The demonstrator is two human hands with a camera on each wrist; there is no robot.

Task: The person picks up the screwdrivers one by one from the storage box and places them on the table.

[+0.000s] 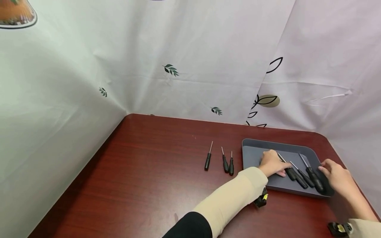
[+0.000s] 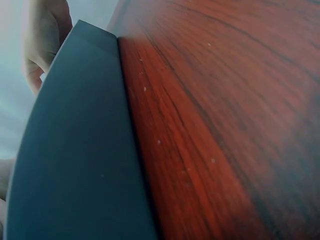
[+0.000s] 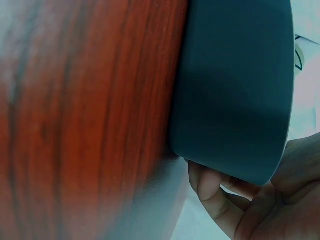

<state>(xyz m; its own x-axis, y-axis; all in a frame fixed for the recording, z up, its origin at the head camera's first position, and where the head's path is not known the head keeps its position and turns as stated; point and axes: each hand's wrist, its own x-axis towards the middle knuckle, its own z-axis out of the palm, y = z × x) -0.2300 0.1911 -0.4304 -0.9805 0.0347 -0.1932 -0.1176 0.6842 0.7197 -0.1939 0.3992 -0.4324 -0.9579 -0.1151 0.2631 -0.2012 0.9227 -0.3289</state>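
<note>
On grained wood (image 1: 134,181), smooth tray (image 1: 253,158), screwdrivers (image 1: 306,178), right grip (image 1: 339,177) pinching rim (image 3: 291,107), left grip (image 1: 271,163) unclear

Head view overlooks tray (image 1: 250,157), wrist views closely alongside.

Your right hand (image 1: 337,175) grips the right end of a shallow grey tray (image 1: 251,160), which lies flat on the table (image 1: 160,178). Inside, four black-handled screwdrivers (image 1: 306,179) slant roughly alongside one another, tips away from you, handles toward the near right corner. Your left hand (image 1: 271,162) has a finger at the leftmost screwdriver (image 1: 290,174); whether it pinches is unclear.
</note>
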